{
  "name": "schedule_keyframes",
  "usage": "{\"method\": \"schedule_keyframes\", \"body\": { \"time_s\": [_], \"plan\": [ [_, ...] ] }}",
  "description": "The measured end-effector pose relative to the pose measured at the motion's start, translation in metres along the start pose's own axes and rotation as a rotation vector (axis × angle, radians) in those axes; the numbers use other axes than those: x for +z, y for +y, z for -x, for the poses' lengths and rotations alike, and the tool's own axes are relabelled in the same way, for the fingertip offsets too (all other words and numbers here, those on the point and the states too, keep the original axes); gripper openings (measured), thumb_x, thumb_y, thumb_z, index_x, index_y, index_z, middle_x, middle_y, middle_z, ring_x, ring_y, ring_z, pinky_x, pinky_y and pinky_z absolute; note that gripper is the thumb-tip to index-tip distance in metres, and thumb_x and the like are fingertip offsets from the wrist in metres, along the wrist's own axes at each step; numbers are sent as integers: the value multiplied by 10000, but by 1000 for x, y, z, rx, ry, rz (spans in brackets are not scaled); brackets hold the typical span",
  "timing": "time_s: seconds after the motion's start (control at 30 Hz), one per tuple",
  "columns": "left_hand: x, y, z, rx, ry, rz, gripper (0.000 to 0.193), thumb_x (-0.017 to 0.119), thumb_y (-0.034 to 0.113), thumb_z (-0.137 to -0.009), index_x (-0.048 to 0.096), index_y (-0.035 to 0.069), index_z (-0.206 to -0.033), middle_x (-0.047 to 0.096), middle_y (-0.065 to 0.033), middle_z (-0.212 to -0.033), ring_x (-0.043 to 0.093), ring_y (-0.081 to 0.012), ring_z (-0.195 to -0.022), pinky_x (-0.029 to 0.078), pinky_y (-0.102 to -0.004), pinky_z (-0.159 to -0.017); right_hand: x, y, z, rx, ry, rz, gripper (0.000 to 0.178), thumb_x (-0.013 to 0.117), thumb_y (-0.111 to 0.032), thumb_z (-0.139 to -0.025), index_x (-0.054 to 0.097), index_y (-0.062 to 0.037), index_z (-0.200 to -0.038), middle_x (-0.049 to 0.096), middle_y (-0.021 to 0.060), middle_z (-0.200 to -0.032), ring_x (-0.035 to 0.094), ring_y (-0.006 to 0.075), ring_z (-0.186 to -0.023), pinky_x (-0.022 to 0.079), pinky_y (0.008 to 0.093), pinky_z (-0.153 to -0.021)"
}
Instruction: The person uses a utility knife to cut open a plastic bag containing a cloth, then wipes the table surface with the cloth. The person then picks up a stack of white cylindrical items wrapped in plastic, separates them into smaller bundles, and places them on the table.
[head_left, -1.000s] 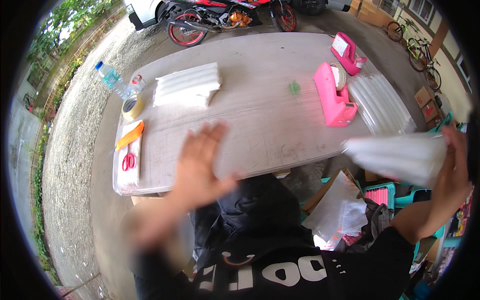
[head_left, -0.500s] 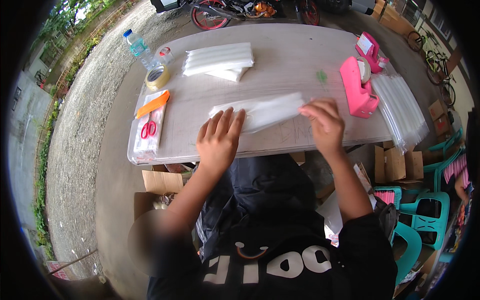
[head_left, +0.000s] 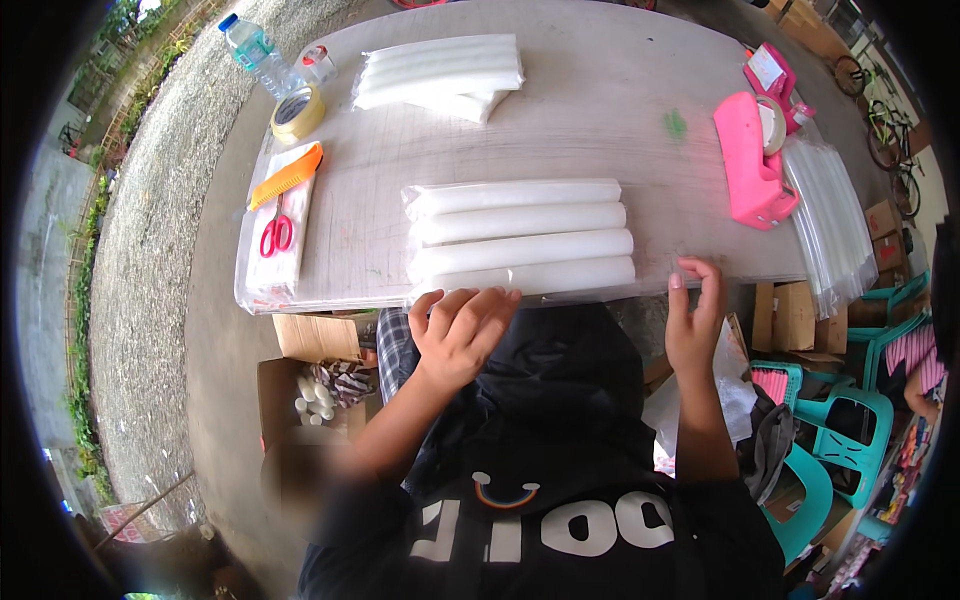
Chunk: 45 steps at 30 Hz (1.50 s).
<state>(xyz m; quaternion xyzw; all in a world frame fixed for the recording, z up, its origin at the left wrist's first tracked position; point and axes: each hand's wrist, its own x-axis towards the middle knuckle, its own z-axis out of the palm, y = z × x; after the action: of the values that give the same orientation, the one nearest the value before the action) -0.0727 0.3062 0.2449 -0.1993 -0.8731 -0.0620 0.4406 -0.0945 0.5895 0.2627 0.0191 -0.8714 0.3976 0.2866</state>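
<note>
A clear plastic pack of several white rolls (head_left: 520, 236) lies flat near the table's front edge, its rolls running left to right. My left hand (head_left: 462, 335) rests along the near edge of this pack, its fingers stretched out over the plastic. Just right of the pack, my right hand (head_left: 695, 320) is raised by the table edge with thumb and fingers apart, holding nothing. Farther back lies another pack of white rolls (head_left: 440, 70), with a flat white packet (head_left: 468, 105) partly beneath it.
Red-handled scissors (head_left: 277, 235) and an orange cutter (head_left: 287, 176) lie on a white plastic stack (head_left: 285, 270) at left. Behind them are a tape roll (head_left: 298, 113) and a bottle (head_left: 260, 58). A pink tape dispenser (head_left: 745, 165) and clear plastic sleeves (head_left: 830, 220) occupy the right.
The white pack, bunched and blurred between my hands before, now lies flat and spread nearer the front edge. Both hands have drawn back toward me; the right has come away from the plastic.
</note>
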Motion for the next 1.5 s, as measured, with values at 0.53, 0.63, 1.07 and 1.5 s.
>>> {"method": "schedule_keyframes", "body": {
  "time_s": [0.53,0.63,1.07,1.5],
  "plan": [
    [1,-19,15,-89,-15,90,360,741,194,-760,667,277,-1102,620,68,-1060,555,-116,-966,355,-389,-983,23,-16,-60,-349,-487,180,509,321,-446,-1028,598,-167,-1351,520,50,-847,513,248,-852,299,408,-902],
    [1,-17,15,-93,-11,84,366,748,195,-755,671,286,-1101,618,75,-1048,555,-109,-964,348,-389,-992,22,-19,-59,-395,-472,238,527,309,-475,-1027,609,-175,-1339,515,49,-837,513,245,-847,296,409,-896],
    [3,-16,14,-49,10,88,271,766,174,-728,722,272,-977,617,105,-987,565,-82,-916,335,-384,-1014,22,-12,-56,-431,-458,216,489,315,-466,-1031,640,-218,-1300,502,50,-822,518,233,-846,292,401,-864],
    [2,-18,9,-19,8,116,288,767,144,-718,716,234,-987,625,77,-966,573,-110,-908,332,-397,-1008,33,-8,-71,-387,-422,269,500,309,-445,-1029,611,-145,-1291,542,76,-869,508,291,-888,334,421,-870]
  ]
}}
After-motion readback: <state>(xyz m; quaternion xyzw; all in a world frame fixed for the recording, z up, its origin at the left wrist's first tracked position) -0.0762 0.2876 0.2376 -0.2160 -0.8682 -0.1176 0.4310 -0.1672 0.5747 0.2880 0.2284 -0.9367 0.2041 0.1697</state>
